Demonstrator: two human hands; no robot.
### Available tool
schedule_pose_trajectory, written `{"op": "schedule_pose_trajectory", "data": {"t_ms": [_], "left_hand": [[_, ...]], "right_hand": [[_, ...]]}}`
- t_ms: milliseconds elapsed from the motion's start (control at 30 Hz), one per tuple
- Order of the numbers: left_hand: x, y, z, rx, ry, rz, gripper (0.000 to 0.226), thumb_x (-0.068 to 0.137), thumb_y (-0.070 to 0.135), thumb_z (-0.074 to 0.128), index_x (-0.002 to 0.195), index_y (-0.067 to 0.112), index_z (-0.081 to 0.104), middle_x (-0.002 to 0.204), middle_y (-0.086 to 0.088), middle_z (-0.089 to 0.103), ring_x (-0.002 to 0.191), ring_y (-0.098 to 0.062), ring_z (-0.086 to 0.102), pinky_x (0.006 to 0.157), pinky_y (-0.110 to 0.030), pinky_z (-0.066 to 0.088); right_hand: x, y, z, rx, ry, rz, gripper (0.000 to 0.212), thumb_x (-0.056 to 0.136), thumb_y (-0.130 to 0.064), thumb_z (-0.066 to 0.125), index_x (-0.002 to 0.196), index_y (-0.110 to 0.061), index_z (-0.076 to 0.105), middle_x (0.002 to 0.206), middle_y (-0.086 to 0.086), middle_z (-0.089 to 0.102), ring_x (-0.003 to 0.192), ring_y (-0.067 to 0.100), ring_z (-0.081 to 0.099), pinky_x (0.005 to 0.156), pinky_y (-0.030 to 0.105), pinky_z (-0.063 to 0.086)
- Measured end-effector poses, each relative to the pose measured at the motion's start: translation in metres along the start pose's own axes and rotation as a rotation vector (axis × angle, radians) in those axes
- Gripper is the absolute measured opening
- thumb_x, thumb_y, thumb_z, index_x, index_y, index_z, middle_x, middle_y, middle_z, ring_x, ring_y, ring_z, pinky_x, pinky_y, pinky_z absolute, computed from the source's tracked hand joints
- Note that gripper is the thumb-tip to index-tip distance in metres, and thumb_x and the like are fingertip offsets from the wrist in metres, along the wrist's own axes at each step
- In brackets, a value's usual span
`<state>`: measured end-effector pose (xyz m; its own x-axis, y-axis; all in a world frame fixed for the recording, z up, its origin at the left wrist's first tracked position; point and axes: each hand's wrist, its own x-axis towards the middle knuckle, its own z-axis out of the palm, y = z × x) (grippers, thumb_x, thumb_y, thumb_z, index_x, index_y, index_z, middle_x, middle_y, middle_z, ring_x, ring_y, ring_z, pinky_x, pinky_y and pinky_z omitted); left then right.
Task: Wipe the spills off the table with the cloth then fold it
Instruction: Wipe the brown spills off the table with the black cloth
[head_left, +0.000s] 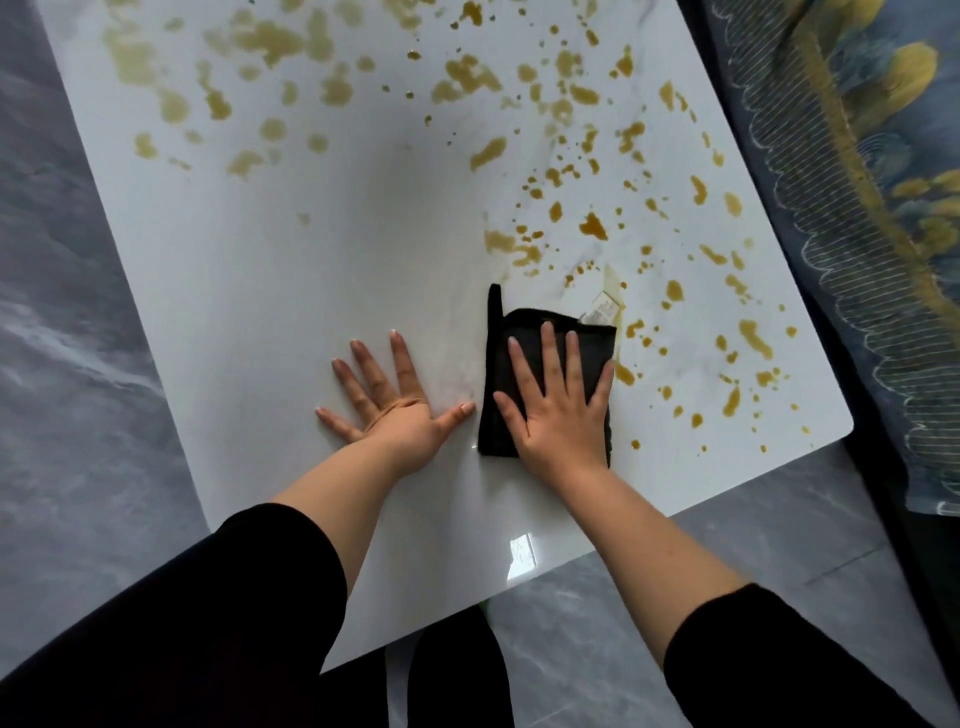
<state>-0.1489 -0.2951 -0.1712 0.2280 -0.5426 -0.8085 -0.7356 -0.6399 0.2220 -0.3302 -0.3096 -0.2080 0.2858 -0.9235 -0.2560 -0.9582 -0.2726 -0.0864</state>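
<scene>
white table | amber spills | grey marble floor

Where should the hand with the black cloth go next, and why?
Probably slide the right hand and the cloth it presses flat a little to the right, onto the yellow-brown spills at the cloth's edge. The table near the left hand looks clean already.

Soft daylight, glare on table
</scene>
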Motion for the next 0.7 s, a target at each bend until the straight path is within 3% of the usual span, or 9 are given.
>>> {"op": "schedule_pose_trajectory", "data": {"t_ms": [167, 467, 633, 700], "left_hand": [[-0.001, 0.002, -0.003, 0.003, -0.030, -0.018, 0.115, 0.071, 0.088, 0.040, 0.103, 0.043, -0.062, 0.119, 0.000, -0.066, 0.127, -0.033, -0.051, 0.101, -0.069, -0.019], [0.006, -0.001, 0.003, 0.022, -0.027, -0.014, 0.115, 0.071, 0.086, 0.041, 0.103, 0.044, -0.062, 0.109, 0.005, -0.073, 0.103, -0.025, -0.065, 0.099, -0.068, -0.023], [0.004, 0.000, 0.000, 0.007, -0.046, -0.009, 0.119, 0.071, 0.086, 0.045, 0.110, 0.042, -0.058, 0.111, 0.003, -0.072, 0.101, -0.024, -0.066, 0.099, -0.068, -0.022], [0.001, 0.001, -0.004, 0.012, -0.071, -0.011, 0.130, 0.063, 0.088, 0.051, 0.113, 0.039, -0.059, 0.114, 0.000, -0.071, 0.104, -0.027, -0.066, 0.098, -0.068, -0.023]], "right_hand": [[0.006, 0.007, -0.003, -0.015, -0.074, -0.039, 0.061, 0.093, -0.063, 0.008, 0.148, -0.041, -0.008, 0.159, -0.001, -0.014, 0.145, 0.020, -0.018, 0.111, 0.060, -0.012], [0.153, -0.002, -0.029, -0.002, 0.002, -0.004, 0.065, 0.088, -0.068, -0.001, 0.149, -0.044, -0.003, 0.160, -0.005, -0.013, 0.145, 0.017, -0.017, 0.110, 0.057, -0.016], [0.124, -0.005, -0.027, -0.009, -0.005, -0.048, 0.067, 0.087, -0.068, -0.001, 0.148, -0.042, -0.006, 0.160, -0.003, -0.013, 0.146, 0.018, -0.015, 0.111, 0.058, -0.015], [0.099, -0.008, -0.023, -0.023, -0.034, -0.077, 0.066, 0.088, -0.067, 0.000, 0.148, -0.041, -0.008, 0.159, -0.002, -0.016, 0.145, 0.019, -0.017, 0.110, 0.057, -0.017]]}}
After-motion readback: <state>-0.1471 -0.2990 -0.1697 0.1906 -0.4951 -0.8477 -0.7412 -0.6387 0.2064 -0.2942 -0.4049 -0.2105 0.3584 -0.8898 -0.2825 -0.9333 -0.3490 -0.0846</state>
